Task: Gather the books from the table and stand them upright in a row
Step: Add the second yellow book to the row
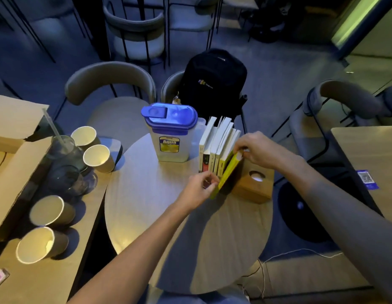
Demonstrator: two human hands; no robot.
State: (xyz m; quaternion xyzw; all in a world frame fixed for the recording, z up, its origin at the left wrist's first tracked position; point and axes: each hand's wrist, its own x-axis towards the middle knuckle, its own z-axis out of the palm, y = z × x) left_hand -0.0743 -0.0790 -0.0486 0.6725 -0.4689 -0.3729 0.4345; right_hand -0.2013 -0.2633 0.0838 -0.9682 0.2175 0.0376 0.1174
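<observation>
1. Round wooden table (159, 216) sat in centre view, dim bluish light
2. Row of books (217, 148) stood upright at far side of table, spines toward camera, between the jug and the wooden box
3. Clear plastic jug (172, 137) with blue lid, label reading "Aqua", stood just left of the row, touching or nearly touching it, could not tell which
4. Yellow book (226, 172) was at right end of the row, tilted, top leaning right, bottom edge near table surface
5. Left hand (199, 188) was closed in a pinch on the lower near corner of the yellow book
6. Right hand (256, 148) was closed on the upper far corner of the yellow book, fingers curled over its top edge
7. Wooden box (254, 185) with a round hole in its top sat just right of the yellow book, touching or nearly so
8. Black backpack (212, 82) rested on a chair behind the books
9. Second table at left carried four paper cups (98, 157), glass tumblers (67, 172) and an open cardboard box (15, 167)
10. Empty grey chair (109, 84) stood behind the jug
</observation>
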